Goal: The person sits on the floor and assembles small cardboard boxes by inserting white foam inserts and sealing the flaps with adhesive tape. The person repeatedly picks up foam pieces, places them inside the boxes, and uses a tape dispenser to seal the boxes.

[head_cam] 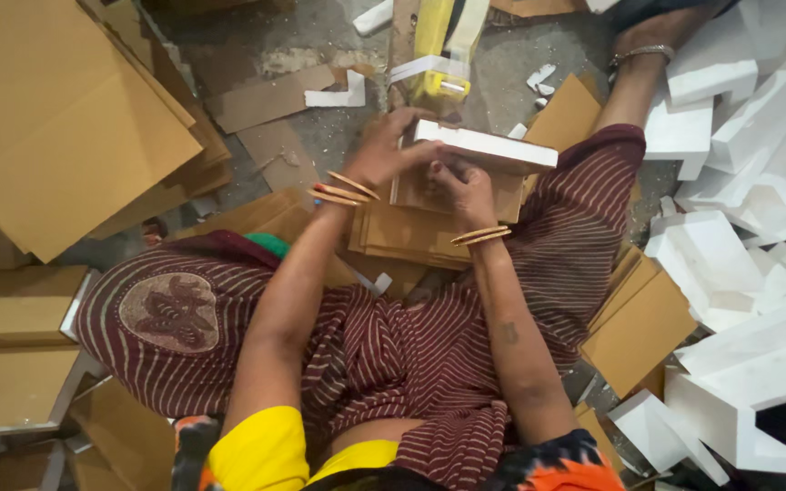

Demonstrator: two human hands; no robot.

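Here the white foam block (493, 145) lies gripped between left hand (384, 150) and right hand (462, 186).

Two hands (425, 168), five bangles (343, 191), one yellow tape dispenser (438, 55), one held white foam block (488, 147)

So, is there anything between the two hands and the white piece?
Nothing visible. The left hand and the right hand both touch the white piece directly, held above the cardboard stack on the lap. The yellow tool lies beyond it on the floor, apart from the hands.
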